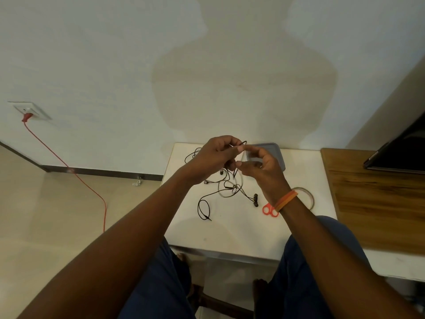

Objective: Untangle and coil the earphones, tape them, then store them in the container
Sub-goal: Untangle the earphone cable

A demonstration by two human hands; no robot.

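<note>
Tangled black earphones [226, 187] lie on the small white table [230, 231], with loops trailing toward the front left and dark earbuds at the right. My left hand [215, 157] is raised above the table and pinches a strand of the cable near its top. My right hand [259, 169] is close beside it, fingers curled and pinching the same cable lower down. A grey lidded container [274, 151] sits at the table's back edge, partly hidden behind my right hand.
Red-handled scissors [269, 210] lie by my right wrist, with a roll of clear tape [308, 196] just behind it. A wooden desk [377, 203] with a dark laptop [400, 155] stands to the right. A red cord [76, 173] runs across the floor at left.
</note>
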